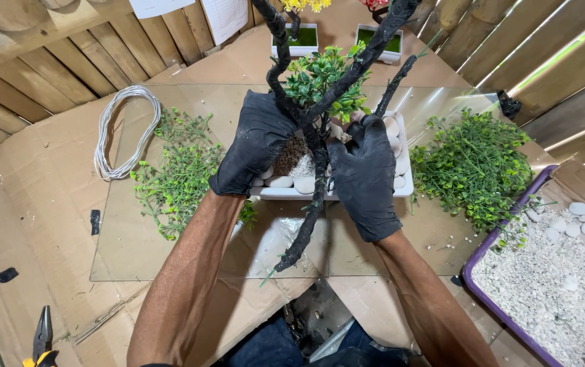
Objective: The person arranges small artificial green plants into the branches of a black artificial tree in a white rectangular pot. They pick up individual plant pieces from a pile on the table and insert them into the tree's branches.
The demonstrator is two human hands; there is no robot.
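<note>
Between my gloved hands a black branch (309, 136) rises from a white planter (404, 183) on a glass sheet (170, 258). My left hand (255, 146) cups the planter's left side, fingers curled over the pebbles (285, 181); my right hand (366, 173) presses the soil by the trunk, grasping nothing I can make out. The branch tops run out of view. Green sprigs (476, 160) lie either side, a wire coil (126, 129) to the left, a tray of gravel (544, 285) to the right, all on cardboard (41, 197) before a slatted wooden wall.
</note>
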